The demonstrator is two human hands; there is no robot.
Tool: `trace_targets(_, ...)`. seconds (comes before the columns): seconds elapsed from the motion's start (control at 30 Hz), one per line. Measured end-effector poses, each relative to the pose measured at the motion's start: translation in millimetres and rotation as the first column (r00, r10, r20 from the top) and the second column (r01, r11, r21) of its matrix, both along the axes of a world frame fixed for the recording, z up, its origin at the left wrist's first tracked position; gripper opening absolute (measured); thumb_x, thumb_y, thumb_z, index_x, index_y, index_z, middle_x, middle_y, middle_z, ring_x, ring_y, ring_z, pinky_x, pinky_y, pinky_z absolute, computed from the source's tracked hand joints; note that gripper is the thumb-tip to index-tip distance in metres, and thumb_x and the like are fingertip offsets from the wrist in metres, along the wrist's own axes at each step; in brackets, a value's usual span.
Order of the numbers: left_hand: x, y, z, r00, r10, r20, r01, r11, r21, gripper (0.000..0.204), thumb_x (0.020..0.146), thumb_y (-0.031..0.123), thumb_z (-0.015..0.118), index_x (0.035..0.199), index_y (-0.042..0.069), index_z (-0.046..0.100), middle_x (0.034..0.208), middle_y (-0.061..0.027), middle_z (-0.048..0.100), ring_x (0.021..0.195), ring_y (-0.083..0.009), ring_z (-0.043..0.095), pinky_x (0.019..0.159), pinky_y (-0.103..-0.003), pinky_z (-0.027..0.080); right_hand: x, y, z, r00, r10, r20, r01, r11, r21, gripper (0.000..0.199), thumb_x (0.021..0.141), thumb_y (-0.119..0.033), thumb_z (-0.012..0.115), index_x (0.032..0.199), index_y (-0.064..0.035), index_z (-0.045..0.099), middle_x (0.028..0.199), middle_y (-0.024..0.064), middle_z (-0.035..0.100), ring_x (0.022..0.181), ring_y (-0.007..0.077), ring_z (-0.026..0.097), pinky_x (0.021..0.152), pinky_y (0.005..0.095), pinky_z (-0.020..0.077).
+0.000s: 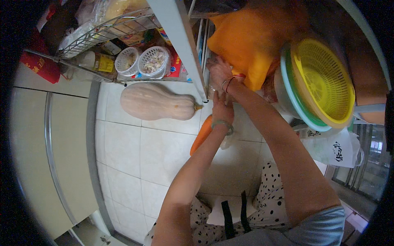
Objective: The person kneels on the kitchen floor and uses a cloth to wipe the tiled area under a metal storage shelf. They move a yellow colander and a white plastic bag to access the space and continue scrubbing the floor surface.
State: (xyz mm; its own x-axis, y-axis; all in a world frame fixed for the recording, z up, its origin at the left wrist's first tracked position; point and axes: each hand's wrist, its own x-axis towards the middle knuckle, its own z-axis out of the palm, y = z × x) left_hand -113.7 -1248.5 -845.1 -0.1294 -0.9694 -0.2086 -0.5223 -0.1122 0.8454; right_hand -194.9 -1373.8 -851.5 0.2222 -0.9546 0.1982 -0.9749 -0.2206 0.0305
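My right hand [221,74], with a red cord and a thin band at its wrist, reaches into the foot of the shelf beside an orange plastic bag [246,47]. Its fingers are bent, and what they hold is hidden. Just below it is my left hand [223,110], a green bangle on the wrist. The left fingers are closed by something that looks like clear plastic, too unclear to name. A long orange vegetable, like a carrot [201,134], lies on the floor partly behind the left wrist. To the left rests a pale butternut squash [158,101] on the tiles.
A wire rack [111,28] holds two white baskets [154,62] and a yellow-labelled jar [102,62]. Its white post [180,41] stands beside my hands. Stacked basins and a yellow colander [324,78] lean at right, above a white bag [332,147]. Cabinets [37,151] line the left.
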Motion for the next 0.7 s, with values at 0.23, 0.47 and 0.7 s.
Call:
trace_targets(0.23,28,15,30,0.877,-0.227,0.423,0.189,0.973,0.131,0.044,0.083,0.022,0.052,0.124,0.010,0.043,0.139,-0.0117,0.030,0.107,-0.0368,0.051,0.084,-0.044,0.046,21,24,2,0.999,0.047,-0.009,-0.045,0.992,0.117,0.027,0.071,-0.013,0.053,0.096,-0.0030,0.058,0.107,0.0048,0.053,0.099,0.0271,0.045,0.079,0.0406,0.0420)
trace_targets(0.47,45,11,21,0.599,-0.450,0.662,0.396,0.885,0.245,0.060,0.083,0.024,0.051,0.135,0.007,0.025,0.147,-0.0060,0.010,0.092,-0.0280,0.061,0.073,-0.040,0.047,39,53,-4,0.969,0.243,-0.032,-0.244,0.970,-0.024,0.017,0.071,-0.015,0.053,0.081,-0.0060,0.065,0.098,0.0101,0.057,0.095,0.0303,0.050,0.078,0.0463,0.0429)
trace_targets(0.7,28,7,33,0.636,-0.463,0.617,0.430,0.877,0.215,0.063,0.083,0.027,0.052,0.136,0.006,0.024,0.147,-0.0054,0.011,0.092,-0.0274,0.060,0.074,-0.041,0.048,20,-6,-25,0.938,-0.242,0.249,0.272,0.958,-0.093,0.032,0.074,-0.009,0.049,0.104,0.0003,0.055,0.100,0.0129,0.056,0.093,0.0300,0.049,0.076,0.0424,0.0421)
